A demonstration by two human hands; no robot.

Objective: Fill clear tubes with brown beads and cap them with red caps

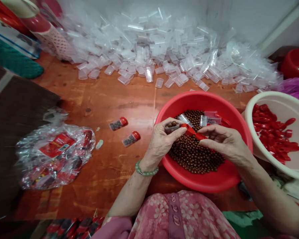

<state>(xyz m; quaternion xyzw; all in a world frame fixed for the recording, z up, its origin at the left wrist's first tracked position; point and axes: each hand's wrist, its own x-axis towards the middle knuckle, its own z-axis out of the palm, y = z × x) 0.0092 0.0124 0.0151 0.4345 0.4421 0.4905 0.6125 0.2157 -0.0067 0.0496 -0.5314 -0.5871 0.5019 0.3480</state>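
Note:
My left hand (161, 138) is wrapped round a small clear plastic container (173, 128) with brown balls showing at its open mouth. Between the two hands is a red plastic cap (189, 129); the left thumb and fingertips touch its near end. The thumb and fingers of my right hand (228, 141) pinch red plastic at the other end, and I cannot tell whether it is one cap or two. Both hands are over a red basin (204, 186) of loose brown balls (196, 157). Several clear containers (209, 119) lie on the balls, with more red pieces partly behind my right hand.
A heap of clear containers (149, 49) lines the wall. To the right, a white basin (249, 111) holds red caps (270, 129). Two filled, red-capped containers (131, 138) lie on the wooden table (109, 166). A plastic bag of packed items (57, 152) sits at left.

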